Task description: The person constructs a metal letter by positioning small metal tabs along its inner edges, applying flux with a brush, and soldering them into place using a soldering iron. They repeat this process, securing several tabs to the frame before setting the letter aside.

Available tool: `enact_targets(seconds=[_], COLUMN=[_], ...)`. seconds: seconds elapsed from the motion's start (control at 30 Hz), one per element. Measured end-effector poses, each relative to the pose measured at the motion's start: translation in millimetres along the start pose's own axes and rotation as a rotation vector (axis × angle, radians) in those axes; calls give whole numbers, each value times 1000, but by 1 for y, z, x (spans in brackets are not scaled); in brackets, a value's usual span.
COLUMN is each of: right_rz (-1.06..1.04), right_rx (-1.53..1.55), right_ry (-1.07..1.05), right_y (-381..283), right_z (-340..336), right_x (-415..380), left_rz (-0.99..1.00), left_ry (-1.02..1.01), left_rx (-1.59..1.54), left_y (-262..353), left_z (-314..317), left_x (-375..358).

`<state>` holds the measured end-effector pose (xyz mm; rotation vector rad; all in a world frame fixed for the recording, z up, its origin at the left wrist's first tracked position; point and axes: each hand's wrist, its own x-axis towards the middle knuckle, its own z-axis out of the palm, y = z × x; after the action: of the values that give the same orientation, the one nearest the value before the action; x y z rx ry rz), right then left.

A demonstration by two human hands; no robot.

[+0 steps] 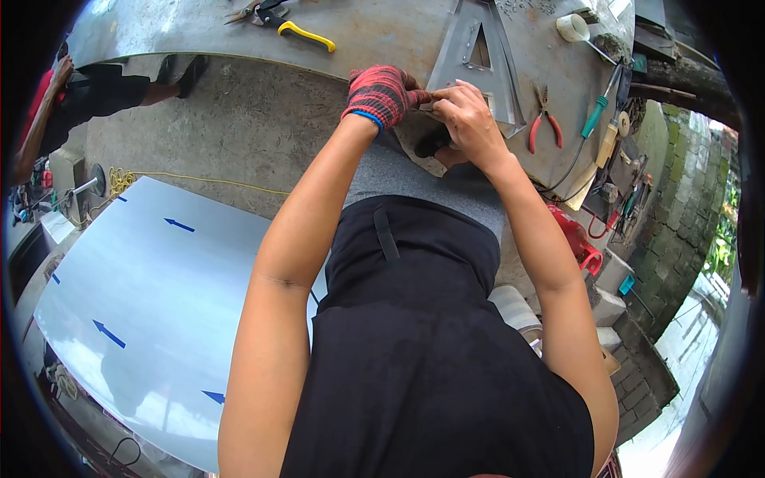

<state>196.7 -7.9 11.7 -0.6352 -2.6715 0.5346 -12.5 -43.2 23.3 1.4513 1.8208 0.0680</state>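
My left hand (384, 93) wears a red knitted glove and pinches the near edge of a folded sheet-metal piece (478, 60) lying on the steel workbench (382, 36). My bare right hand (468, 115) grips the same edge beside it, fingers closed. The two hands touch each other at the piece's lower left corner. What is between the fingertips is hidden.
Yellow-handled snips (291, 24) lie at the bench's far left, red pliers (545, 121) and a green-handled soldering iron (596, 111) to the right, a tape roll (572, 27) beyond. A large shiny metal sheet (151, 303) with blue arrows lies on the floor at left. Another person (88, 92) is at far left.
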Motion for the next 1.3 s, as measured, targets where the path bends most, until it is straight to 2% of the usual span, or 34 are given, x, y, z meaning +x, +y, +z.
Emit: enact_targets(seconds=[0.13, 0.2, 0.23, 0.3, 0.4, 0.57, 1.17, 1.3], right_rz=[23, 34, 47, 59, 65, 70, 111, 138], right_rx=[23, 39, 54, 74, 84, 88, 80, 82], right_ry=[31, 29, 29, 22, 22, 40, 52, 85], right_y=[0, -1, -2, -3, -3, -2, -6, -7], right_z=[3, 2, 2, 1, 0, 1, 3, 4], right_x=[-3, -3, -2, -2, -2, -2, -3, -5], left_rz=[4, 23, 18, -2, -64, -227, -306, -215], left_ry=[37, 281, 279, 554, 658, 508, 393, 436], left_rx=[4, -37, -40, -411, -568, -868, -871, -920], left_y=[-6, -13, -18, -32, -51, -65, -69, -76], left_z=[12, 26, 33, 46, 61, 78, 81, 91], left_x=[0, -7, -11, -22, -39, -63, -71, -68])
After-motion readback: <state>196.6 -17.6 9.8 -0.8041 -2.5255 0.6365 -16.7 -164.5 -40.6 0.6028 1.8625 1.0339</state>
